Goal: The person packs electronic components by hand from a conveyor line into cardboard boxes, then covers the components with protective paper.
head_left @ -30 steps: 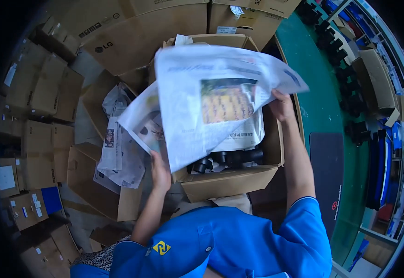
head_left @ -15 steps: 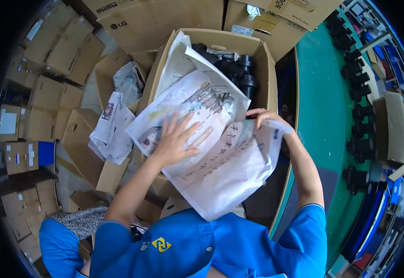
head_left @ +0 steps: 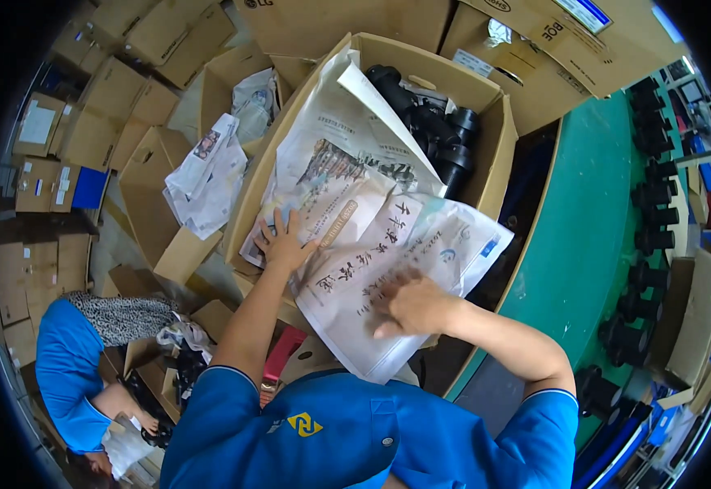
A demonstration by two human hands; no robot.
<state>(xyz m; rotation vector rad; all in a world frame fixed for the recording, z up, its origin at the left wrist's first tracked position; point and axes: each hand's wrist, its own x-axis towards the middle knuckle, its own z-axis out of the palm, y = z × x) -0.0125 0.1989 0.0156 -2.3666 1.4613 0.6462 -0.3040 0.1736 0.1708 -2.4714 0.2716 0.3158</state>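
Note:
A large printed newspaper sheet [head_left: 347, 281] lies over the near part of an open cardboard box [head_left: 498, 155], its near corner hanging past the rim toward my body. My left hand [head_left: 286, 244] rests on the sheet's left part, fingers spread flat. Over the sheet's near right part is my right hand [head_left: 416, 306], palm down; motion smears its fingers, so their grip is unclear. Black pipe-like fittings [head_left: 449, 138] show in the box's far right part, beside the raised paper edge. The sheet hides the rest of the contents.
A green worktable [head_left: 567, 244] on the right carries a row of black fittings [head_left: 657, 216]. Left of the box stands an open carton [head_left: 156, 179] with crumpled paper [head_left: 205, 183]. A co-worker in blue [head_left: 70, 367] bends over boxes at lower left. Large cartons [head_left: 355, 33] stand behind.
My right hand has left the sheet's right edge and moved down and left over the paper. The sheet lies flatter across the box. My view has shifted, bringing the co-worker further into sight.

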